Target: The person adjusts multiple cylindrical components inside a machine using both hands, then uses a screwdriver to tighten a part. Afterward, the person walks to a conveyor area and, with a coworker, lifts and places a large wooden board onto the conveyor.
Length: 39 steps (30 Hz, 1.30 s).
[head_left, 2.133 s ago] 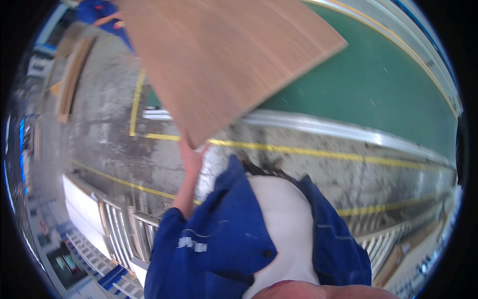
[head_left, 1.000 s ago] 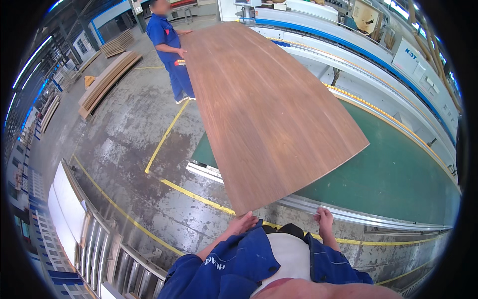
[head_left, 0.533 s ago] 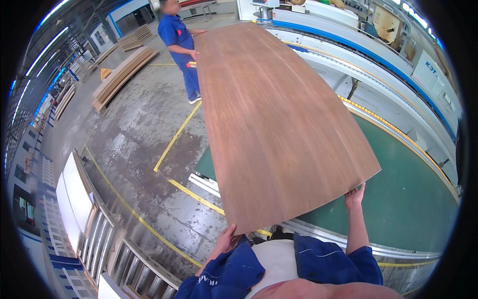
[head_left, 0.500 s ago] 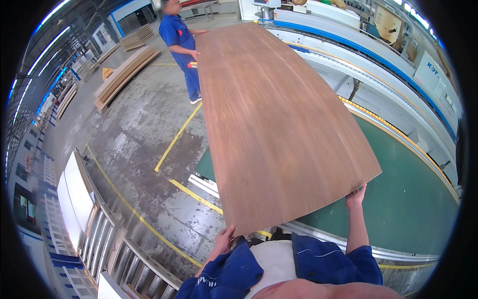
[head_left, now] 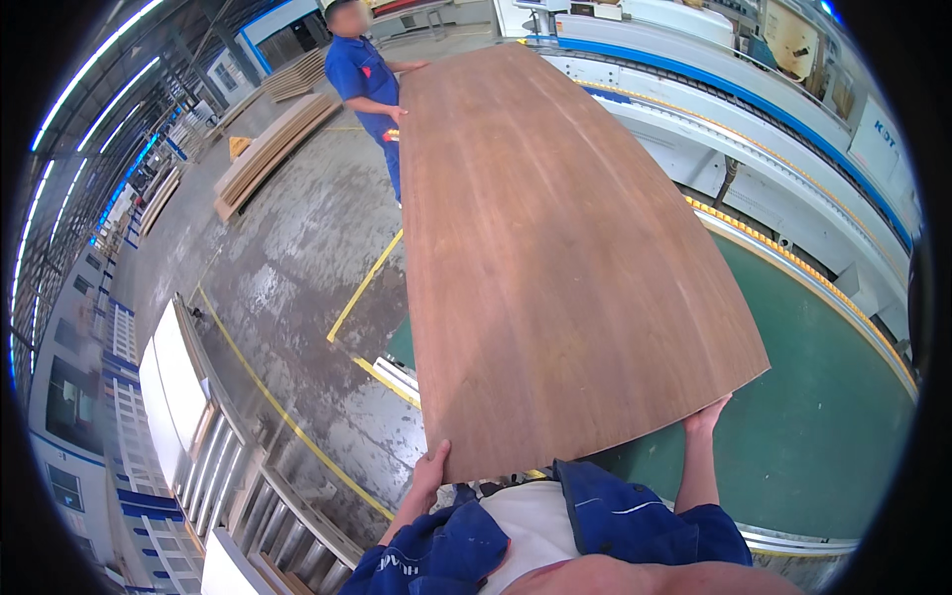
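A large brown wood-grain board (head_left: pixel 555 268) stretches from my body to the far end of the machine. My left hand (head_left: pixel 430 470) grips its near left corner, thumb on top and fingers hidden underneath. Further right, my right hand (head_left: pixel 708 415) holds the near edge close to the right corner, its fingers mostly under the board. A co-worker (head_left: pixel 363 84) in blue stands at the far left with both hands on the board's left edge. Below the board lies a green conveyor belt (head_left: pixel 793 436).
A long white machine (head_left: pixel 793 178) with a blue stripe and yellow-edged rail runs along the right. Roller conveyors (head_left: pixel 281 526) with white panels (head_left: pixel 171 387) stand at lower left. Stacked boards (head_left: pixel 273 154) lie on the floor at far left, where yellow lines (head_left: pixel 365 288) are marked.
The board's near edge has come slightly closer to me, still held in both my hands. The co-worker keeps hold of the far part. My view has shifted a little.
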### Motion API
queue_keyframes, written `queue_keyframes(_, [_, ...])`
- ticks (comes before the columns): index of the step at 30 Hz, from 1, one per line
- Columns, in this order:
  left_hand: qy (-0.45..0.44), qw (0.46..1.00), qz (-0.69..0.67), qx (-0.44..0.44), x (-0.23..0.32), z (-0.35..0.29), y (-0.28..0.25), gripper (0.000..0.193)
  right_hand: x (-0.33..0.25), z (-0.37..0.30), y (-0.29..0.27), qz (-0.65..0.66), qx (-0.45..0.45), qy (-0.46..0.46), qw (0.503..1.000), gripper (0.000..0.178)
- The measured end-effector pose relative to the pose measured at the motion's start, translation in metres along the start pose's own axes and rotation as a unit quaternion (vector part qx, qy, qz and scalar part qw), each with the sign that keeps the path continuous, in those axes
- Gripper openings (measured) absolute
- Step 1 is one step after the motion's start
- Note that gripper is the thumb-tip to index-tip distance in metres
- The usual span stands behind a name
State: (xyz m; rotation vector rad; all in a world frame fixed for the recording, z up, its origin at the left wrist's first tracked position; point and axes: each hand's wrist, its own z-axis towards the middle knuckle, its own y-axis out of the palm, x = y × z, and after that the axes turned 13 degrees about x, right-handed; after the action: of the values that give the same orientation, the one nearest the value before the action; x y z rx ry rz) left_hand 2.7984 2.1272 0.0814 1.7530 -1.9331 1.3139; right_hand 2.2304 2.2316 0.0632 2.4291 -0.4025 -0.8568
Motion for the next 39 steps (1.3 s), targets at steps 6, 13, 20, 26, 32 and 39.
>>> queue_keyframes(6, [0.020,0.998,0.058,0.008,0.017,-0.011,-0.004,0.085,0.009,-0.008,-0.001,0.008,0.000,-0.018,1.000,0.094])
queue_keyframes(13, [0.029,0.998,0.060,-0.005,0.030,-0.025,-0.006,0.084,0.006,-0.019,0.005,0.040,0.007,-0.013,0.999,0.096])
queue_keyframes(20, [0.044,0.998,0.049,-0.002,0.015,-0.017,-0.006,0.080,0.007,-0.002,-0.001,-0.020,-0.028,-0.054,0.998,0.084])
queue_keyframes(26, [0.426,0.865,0.130,0.231,0.032,-0.046,0.000,0.050,0.006,0.007,-0.007,-0.053,-0.001,-0.093,0.994,0.082])
queue_keyframes(32, [0.564,0.815,0.129,0.037,0.080,-0.075,0.034,0.016,0.003,0.007,-0.004,-0.097,0.027,-0.087,0.991,0.084])
queue_keyframes(39, [0.597,0.788,0.106,-0.104,0.080,-0.085,0.055,0.012,0.000,-0.005,-0.004,-0.127,0.021,-0.112,0.985,0.081])
